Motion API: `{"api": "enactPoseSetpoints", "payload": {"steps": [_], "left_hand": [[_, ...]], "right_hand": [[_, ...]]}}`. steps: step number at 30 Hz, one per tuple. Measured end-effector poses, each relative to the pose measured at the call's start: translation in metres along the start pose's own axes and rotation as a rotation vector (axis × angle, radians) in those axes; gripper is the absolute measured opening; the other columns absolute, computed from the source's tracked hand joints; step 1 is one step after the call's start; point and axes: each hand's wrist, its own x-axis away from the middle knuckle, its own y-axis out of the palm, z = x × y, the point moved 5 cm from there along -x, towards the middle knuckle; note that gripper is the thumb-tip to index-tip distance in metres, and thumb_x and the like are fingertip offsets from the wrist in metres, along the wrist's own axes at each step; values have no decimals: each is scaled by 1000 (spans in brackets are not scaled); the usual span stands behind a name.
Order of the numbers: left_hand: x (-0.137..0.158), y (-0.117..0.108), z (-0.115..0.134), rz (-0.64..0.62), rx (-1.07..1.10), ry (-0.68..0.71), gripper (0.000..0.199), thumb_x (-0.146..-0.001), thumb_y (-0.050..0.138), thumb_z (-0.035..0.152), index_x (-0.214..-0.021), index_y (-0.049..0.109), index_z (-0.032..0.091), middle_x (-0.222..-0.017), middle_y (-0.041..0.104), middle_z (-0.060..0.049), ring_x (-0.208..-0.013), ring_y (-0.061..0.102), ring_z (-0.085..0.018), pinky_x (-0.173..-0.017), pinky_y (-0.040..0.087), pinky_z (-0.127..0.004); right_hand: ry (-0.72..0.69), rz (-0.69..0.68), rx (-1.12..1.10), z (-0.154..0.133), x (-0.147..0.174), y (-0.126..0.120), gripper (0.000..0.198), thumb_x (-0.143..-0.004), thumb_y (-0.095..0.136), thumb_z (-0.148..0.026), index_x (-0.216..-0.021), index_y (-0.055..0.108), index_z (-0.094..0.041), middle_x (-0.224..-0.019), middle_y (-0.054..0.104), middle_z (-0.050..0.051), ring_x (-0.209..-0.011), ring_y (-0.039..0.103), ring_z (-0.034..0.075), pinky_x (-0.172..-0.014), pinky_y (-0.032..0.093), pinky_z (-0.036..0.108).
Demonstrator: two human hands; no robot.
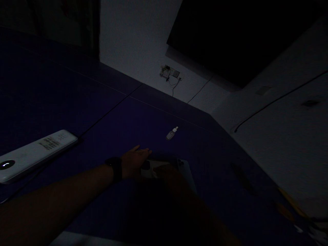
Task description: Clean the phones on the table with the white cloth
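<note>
The scene is very dark. My left hand point(134, 162), with a dark watch point(117, 168) on its wrist, lies flat with fingers stretched out at the left side of a pale phone point(146, 173). A dark camera patch shows at the phone's left end. Over that phone my right hand point(169, 173) is bent with its fingers together; a small pale bit shows under the fingertips, too dim to name. Partly behind the right hand lies a second, bluish phone point(188, 172) with several camera lenses. Beyond the hands is a small dropper bottle point(171, 133) with a white top.
A long white device point(38, 152) with a lit display lies at left, a dark cable point(112, 108) running from it. The surface is dark blue point(123, 126). A wall socket board point(171, 72) and a large black screen point(230, 37) are at the back. Dim objects lie at lower right.
</note>
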Motion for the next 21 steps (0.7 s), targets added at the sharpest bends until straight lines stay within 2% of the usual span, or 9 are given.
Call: {"api": "enactPoseSetpoints", "payload": {"steps": [4, 7, 10, 13, 16, 18, 21], "left_hand": [[-1, 1, -1, -21, 1, -6, 110, -67, 82, 55, -152, 27, 12, -155, 43, -24, -147, 40, -35, -125, 15, -52], [-1, 3, -1, -29, -4, -2, 111, -67, 82, 53, -153, 26, 13, -156, 42, -24, -147, 38, -35, -125, 16, -54], [-1, 3, -2, -19, -6, -3, 110, -66, 82, 51, -153, 25, 14, -155, 42, -24, -147, 39, -35, -124, 17, -54], [-1, 3, -1, -20, -2, -13, 108, -66, 82, 51, -152, 27, 14, -155, 43, -23, -147, 39, -34, -125, 15, -53], [-1, 1, 0, -34, 7, -34, 108, -67, 82, 52, -151, 28, 12, -156, 42, -23, -147, 39, -34, -126, 14, -52], [-1, 0, 1, -37, 8, -42, 108, -66, 82, 53, -152, 28, 13, -156, 42, -23, -147, 39, -34, -126, 13, -52], [-2, 1, 1, -38, 2, -30, 109, -66, 81, 54, -152, 27, 14, -156, 42, -23, -147, 39, -35, -125, 14, -52]], "right_hand": [[-45, -90, -3, -3, 8, -4, 46, -90, 50, -1, -125, 71, -21, -123, 72, 10, -113, 67, 20, -101, 52, 36], [41, -51, 55, 0, -6, -8, 46, -91, 47, -2, -128, 68, -19, -129, 69, 13, -118, 64, 22, -103, 50, 38], [105, -29, 87, 4, -16, -5, 43, -93, 47, -4, -127, 69, -18, -126, 70, 13, -116, 65, 22, -101, 51, 37], [41, -88, 59, 3, -7, -3, 41, -93, 48, -5, -121, 72, -21, -120, 73, 10, -112, 66, 21, -99, 52, 34], [-58, -148, 7, 2, 9, -15, 41, -92, 50, -6, -123, 71, -21, -121, 72, 9, -113, 66, 20, -100, 51, 34], [-20, -59, 28, 8, 15, -31, 41, -93, 46, -5, -122, 71, -20, -121, 71, 10, -111, 66, 21, -99, 51, 36], [119, 97, 129, 18, 16, -46, 38, -94, 44, -6, -115, 73, -19, -114, 71, 12, -103, 67, 23, -92, 53, 38]]}}
